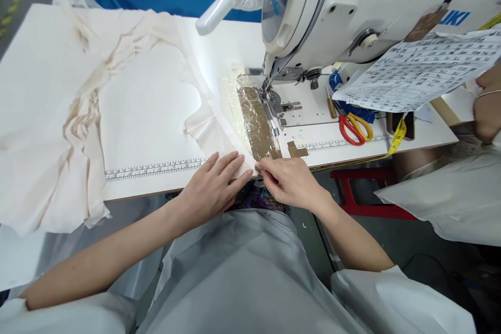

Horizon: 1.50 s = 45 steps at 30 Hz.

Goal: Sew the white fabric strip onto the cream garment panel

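My left hand (pixel 216 182) lies flat on the cream fabric (pixel 211 128), fingers stretched out near the front edge of the table. The fabric runs back from there as a narrow strip, then spreads into a crumpled heap to the left. My right hand (pixel 291 180) is closed in a pinch at the near end of the strip, close to my left fingertips. A small dark bit shows at its fingertips, too little to name. Behind my hands stands the sewing machine (pixel 309 21), its needle area (pixel 266 86) apart from the fabric.
Brown tape (pixel 256 120) covers the table beside the needle plate. Scissors (pixel 355 128) with red and yellow handles and a yellow tape measure (pixel 398 135) lie right. A printed sheet (pixel 422 68) hangs from the machine. A white lamp (pixel 215 13) stands behind. Another person's arm (pixel 487 104) shows far right.
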{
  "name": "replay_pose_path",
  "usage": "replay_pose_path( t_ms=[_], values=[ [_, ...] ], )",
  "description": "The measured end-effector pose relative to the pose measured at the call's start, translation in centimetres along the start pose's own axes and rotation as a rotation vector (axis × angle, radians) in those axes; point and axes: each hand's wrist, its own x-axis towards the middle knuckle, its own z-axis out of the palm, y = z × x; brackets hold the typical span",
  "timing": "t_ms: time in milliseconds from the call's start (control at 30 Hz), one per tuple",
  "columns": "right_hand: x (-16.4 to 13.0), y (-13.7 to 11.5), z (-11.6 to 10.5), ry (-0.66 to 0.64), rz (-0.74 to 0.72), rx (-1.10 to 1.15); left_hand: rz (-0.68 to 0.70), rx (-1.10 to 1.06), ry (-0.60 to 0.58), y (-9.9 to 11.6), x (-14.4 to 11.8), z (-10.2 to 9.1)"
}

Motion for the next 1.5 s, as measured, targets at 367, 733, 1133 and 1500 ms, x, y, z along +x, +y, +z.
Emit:
replay_pose_path(
  t_ms=[367,733,1133,1500],
  values=[
    [-0.2,0.2,1.8,0.158,0.085,0.187,-0.017,-0.070,-0.031,0.3,-0.1,-0.2],
    [0.3,0.3,-0.1,0.083,0.026,0.145,-0.022,-0.025,-0.031,0.4,0.0,-0.1],
    [-0.4,0.9,1.5,0.161,0.071,0.219,-0.035,-0.055,0.094,0.3,-0.5,1.9],
    [0.2,0.0,0.1,0.132,0.054,0.234,-0.076,-0.017,0.155,1.0,0.0,1.6]
  ],
)
